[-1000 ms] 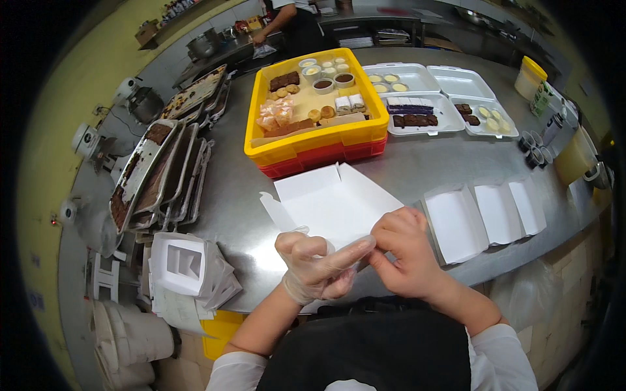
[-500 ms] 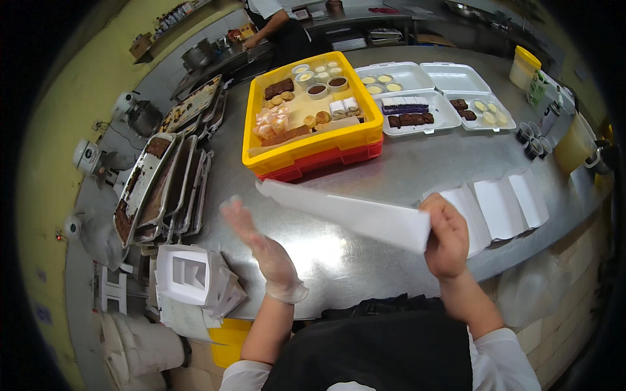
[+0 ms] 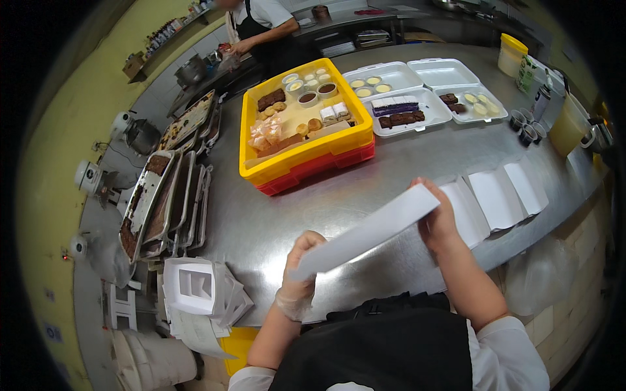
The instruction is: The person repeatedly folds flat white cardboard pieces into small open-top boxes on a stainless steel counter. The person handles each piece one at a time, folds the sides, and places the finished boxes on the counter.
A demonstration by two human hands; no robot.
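A long, narrow white cardboard tray (image 3: 365, 238) is held slantwise over the steel table, its side turned toward me. My left hand (image 3: 301, 264), in a clear plastic glove, closes around its lower left end. At the higher right end, my right hand (image 3: 440, 225) grips the cardboard; the glove, if any, cannot be made out there. Several opened white cardboard trays (image 3: 497, 199) stand in a row just beyond my right hand. Left of my left hand, a nested stack of white cardboard trays (image 3: 171, 287) rests at the table's edge.
A yellow crate (image 3: 306, 156) of desserts and small cups sits on a red crate (image 3: 326, 171). Foam containers (image 3: 417, 127) with cakes lie open beside it. Baking trays (image 3: 171, 208) lean at left. A pitcher (image 3: 566, 130) stands far right. A co-worker (image 3: 264, 32) works behind.
My left hand has come in from open and taken hold of the tray's left end. That end has swung down toward me. The co-worker has shifted left.
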